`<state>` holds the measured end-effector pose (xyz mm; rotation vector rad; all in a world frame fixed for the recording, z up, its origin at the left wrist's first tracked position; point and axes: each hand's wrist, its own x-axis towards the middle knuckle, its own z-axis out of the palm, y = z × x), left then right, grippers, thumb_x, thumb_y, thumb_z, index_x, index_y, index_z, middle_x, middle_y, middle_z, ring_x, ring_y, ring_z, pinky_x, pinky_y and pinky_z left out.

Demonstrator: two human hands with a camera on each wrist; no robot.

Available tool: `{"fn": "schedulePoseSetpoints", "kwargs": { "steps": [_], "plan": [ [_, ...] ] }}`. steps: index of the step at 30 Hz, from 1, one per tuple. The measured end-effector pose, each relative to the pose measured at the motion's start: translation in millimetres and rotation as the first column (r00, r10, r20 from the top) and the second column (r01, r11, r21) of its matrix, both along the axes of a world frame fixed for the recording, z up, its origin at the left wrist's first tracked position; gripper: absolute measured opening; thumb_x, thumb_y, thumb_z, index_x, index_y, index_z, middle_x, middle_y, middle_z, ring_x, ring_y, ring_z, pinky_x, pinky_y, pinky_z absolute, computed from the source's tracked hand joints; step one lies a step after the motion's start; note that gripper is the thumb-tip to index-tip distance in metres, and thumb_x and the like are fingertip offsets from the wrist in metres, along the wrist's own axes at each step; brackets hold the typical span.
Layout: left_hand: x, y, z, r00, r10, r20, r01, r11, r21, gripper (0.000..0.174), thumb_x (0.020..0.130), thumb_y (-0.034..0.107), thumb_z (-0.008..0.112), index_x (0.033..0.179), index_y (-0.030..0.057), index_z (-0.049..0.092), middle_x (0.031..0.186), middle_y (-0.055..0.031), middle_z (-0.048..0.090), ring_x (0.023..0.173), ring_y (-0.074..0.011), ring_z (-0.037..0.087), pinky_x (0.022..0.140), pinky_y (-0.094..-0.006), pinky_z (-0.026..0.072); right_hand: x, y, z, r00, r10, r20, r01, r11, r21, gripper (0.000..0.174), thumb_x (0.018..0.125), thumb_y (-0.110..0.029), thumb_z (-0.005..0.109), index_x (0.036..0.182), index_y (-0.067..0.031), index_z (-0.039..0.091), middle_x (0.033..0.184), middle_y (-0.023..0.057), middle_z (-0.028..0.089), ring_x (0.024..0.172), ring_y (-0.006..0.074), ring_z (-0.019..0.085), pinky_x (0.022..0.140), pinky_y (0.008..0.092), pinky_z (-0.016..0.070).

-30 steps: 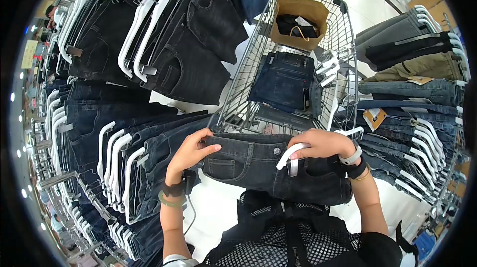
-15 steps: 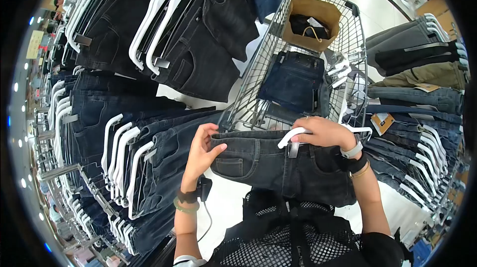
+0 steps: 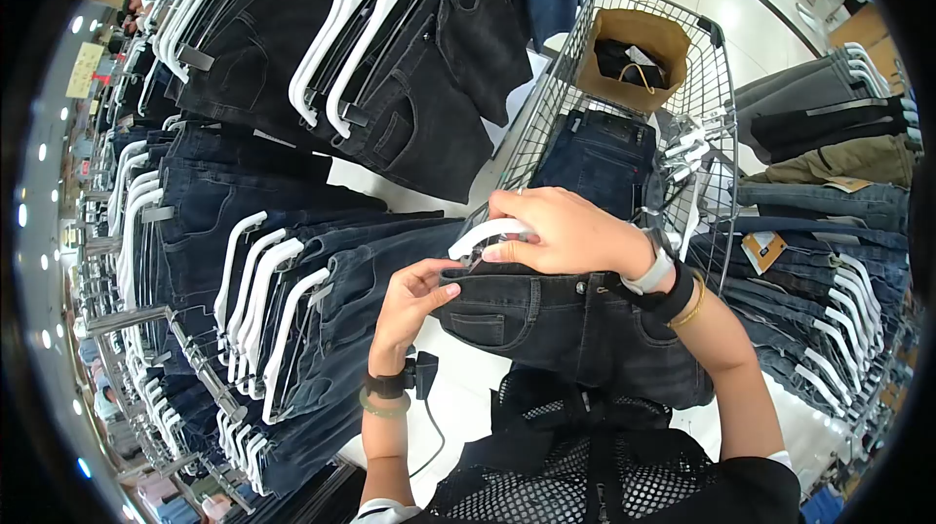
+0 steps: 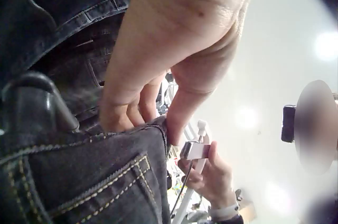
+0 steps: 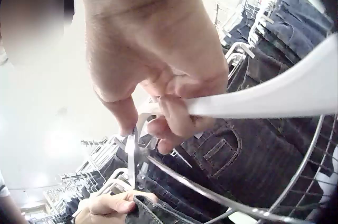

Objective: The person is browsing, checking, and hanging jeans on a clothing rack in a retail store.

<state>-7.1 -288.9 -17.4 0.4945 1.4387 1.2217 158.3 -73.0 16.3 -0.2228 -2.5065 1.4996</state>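
Black denim bottoms point(image 3: 585, 324), with a buttoned waistband and front pockets, stretch between my hands and my body. My left hand point(image 3: 405, 314) pinches the waistband's left corner between thumb and fingers; the left wrist view shows the thumb on one side of the cloth point(image 4: 100, 176). My right hand point(image 3: 575, 236) holds a white hanger point(image 3: 487, 232) just above that corner. A metal clip point(image 4: 197, 150) on the hanger is under my right thumb in the left wrist view. In the right wrist view the hanger's bar point(image 5: 264, 94) passes through my curled fingers.
Ahead stands a wire shopping cart point(image 3: 726, 85) with a brown paper bag point(image 3: 624, 85), folded dark jeans point(image 3: 600, 149) and loose white hangers point(image 3: 692, 139). Racks of dark denim point(image 3: 419, 115) on white hangers crowd the left. More hanging pants point(image 3: 819, 197) line the right.
My right hand and the hanger have moved left across the waistband, from near the button to the left corner. The left hand keeps its pinch there. The view has shifted slightly.
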Motion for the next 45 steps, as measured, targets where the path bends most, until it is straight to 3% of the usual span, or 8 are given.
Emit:
{"fn": "schedulePoseSetpoints", "kwargs": {
  "steps": [3,7,21,28,30,34,40,45],
  "plan": [
    [6,2,1,0.999,0.052,0.001,-0.052,0.998,0.021,0.022,0.083,-0.006,0.069,0.105,-0.0026,0.065,0.090,-0.0019,0.066,0.079,-0.0048,0.058,0.069,-0.0171,0.0453,-11,7,-2,0.993,0.095,0.071,-0.083,0.985,-0.153,0.037,0.089,-0.035,0.066,0.087,-0.0002,0.057,0.068,0.0180,0.060,0.063,0.0350,0.061,0.058,0.0426,0.0438],
    [8,-5,-6,0.993,0.083,-0.087,-0.078,0.995,0.063,0.018,0.083,-0.009,0.068,0.099,-0.0029,0.065,0.093,-0.0023,0.063,0.079,-0.0039,0.055,0.068,-0.0167,0.0429,-14,5,-14,0.993,0.068,0.099,-0.066,0.998,-0.019,0.035,0.089,-0.036,0.066,0.087,-0.0018,0.057,0.065,0.0177,0.059,0.062,0.0355,0.060,0.057,0.0421,0.0427],
    [19,-4,-9,0.934,0.202,-0.296,-0.137,0.964,0.227,0.015,0.077,-0.011,0.072,0.088,-0.0049,0.064,0.094,-0.0019,0.057,0.071,-0.0031,0.042,0.062,-0.0191,0.0346,-14,-6,-13,0.988,0.138,0.066,-0.136,0.990,-0.036,0.031,0.089,-0.032,0.064,0.087,-0.0026,0.057,0.070,0.0179,0.061,0.070,0.0386,0.062,0.060,0.0451,0.0428],
    [22,-2,-7,0.952,0.210,-0.224,-0.158,0.960,0.230,0.015,0.078,-0.010,0.071,0.089,-0.0035,0.063,0.094,-0.0037,0.059,0.084,-0.0083,0.054,0.075,-0.0210,0.0429,-12,1,-18,0.987,0.126,0.095,-0.123,0.992,-0.035,0.031,0.090,-0.032,0.064,0.086,-0.0018,0.058,0.070,0.0186,0.060,0.068,0.0386,0.061,0.061,0.0442,0.0427],
    [19,-4,-10,0.935,0.155,-0.320,-0.052,0.950,0.309,0.016,0.078,-0.010,0.070,0.090,-0.0017,0.062,0.095,-0.0068,0.061,0.095,-0.0165,0.058,0.087,-0.0269,0.0446,-8,7,-17,0.988,0.140,0.065,-0.136,0.989,-0.064,0.033,0.090,-0.034,0.064,0.086,-0.0013,0.058,0.069,0.0189,0.060,0.068,0.0387,0.060,0.060,0.0432,0.0425],
    [22,0,-10,0.868,0.085,-0.489,0.101,0.934,0.342,0.017,0.077,-0.009,0.068,0.088,0.0007,0.061,0.102,-0.0119,0.064,0.104,-0.0243,0.058,0.094,-0.0339,0.0438,-5,9,-17,0.984,0.142,0.109,-0.138,0.990,-0.038,0.033,0.089,-0.033,0.065,0.086,-0.0013,0.058,0.068,0.0186,0.059,0.067,0.0385,0.060,0.060,0.0431,0.0426],
    [25,-5,-11,0.955,0.047,-0.293,0.074,0.919,0.388,0.016,0.086,-0.006,0.062,0.098,0.0023,0.055,0.116,-0.0153,0.065,0.116,-0.0262,0.057,0.097,-0.0345,0.0425,-6,5,-8,0.978,0.172,0.121,-0.166,0.984,-0.062,0.031,0.090,-0.031,0.064,0.086,-0.0016,0.057,0.069,0.0188,0.059,0.068,0.0390,0.059,0.060,0.0432,0.0426],
    [13,-2,-8,0.881,-0.127,-0.456,0.262,0.933,0.245,0.012,0.091,-0.002,0.059,0.101,0.0007,0.054,0.114,-0.0161,0.064,0.100,-0.0272,0.063,0.087,-0.0314,0.0457,-1,5,-10,0.979,0.143,0.143,-0.140,0.990,-0.037,0.030,0.090,-0.031,0.063,0.086,-0.0025,0.055,0.073,0.0175,0.058,0.071,0.0390,0.058,0.062,0.0434,0.0425]
  ]
}}
